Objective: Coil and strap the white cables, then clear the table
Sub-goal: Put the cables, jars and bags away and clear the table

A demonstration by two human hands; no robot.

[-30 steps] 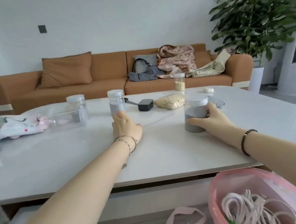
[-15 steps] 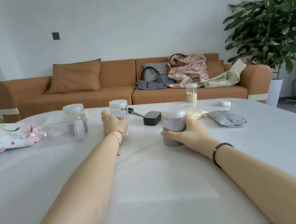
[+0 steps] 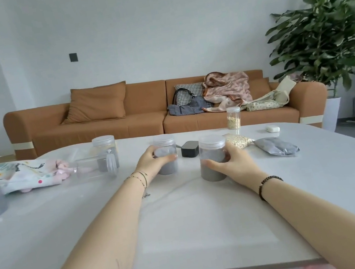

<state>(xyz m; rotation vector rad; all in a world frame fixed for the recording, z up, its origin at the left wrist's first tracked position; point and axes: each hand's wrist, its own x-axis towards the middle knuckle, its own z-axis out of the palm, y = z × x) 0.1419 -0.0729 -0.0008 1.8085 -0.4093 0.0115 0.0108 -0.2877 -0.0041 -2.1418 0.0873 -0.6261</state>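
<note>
Our left hand (image 3: 153, 162) is wrapped round a clear jar (image 3: 167, 159) of grey powder, and our right hand (image 3: 231, 163) clasps a larger lidded jar (image 3: 213, 159) of the same fill; both jars stand upright on the table (image 3: 198, 228), near each other but apart. No white cables show anywhere here, so we cannot say where they lie or whether they are strapped. We judge that clearing the table is the step in hand. The next move calls for lifting both jars straight up and level, minding the black box (image 3: 189, 148) just behind them and the grey pouch (image 3: 276, 145) to the right.
</note>
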